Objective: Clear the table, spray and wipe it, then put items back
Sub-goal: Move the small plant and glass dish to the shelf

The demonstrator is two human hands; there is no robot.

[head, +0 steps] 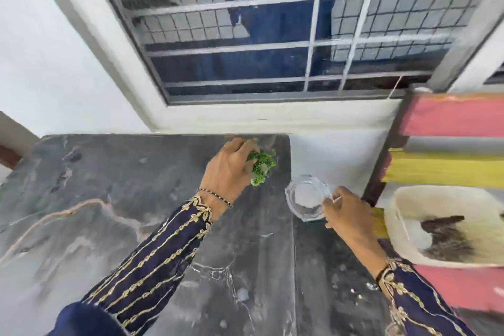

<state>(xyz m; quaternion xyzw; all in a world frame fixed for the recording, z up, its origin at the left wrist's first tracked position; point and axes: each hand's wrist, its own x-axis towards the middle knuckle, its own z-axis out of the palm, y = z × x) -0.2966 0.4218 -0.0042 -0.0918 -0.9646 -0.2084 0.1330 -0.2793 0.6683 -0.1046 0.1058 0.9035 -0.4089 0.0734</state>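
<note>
A dark marble-patterned table fills the lower left of the head view. Near its far right corner my left hand is closed around a small green plant; the plant's pot is hidden under my fingers. At the table's right edge my right hand grips the rim of a clear glass bowl, which looks empty and hangs partly past the edge. Both arms wear dark blue sleeves with gold embroidery.
A barred window rises behind the table above a white sill. To the right lies a striped pink, yellow and grey surface bearing a white tray with dark debris in it. White wall is on the left.
</note>
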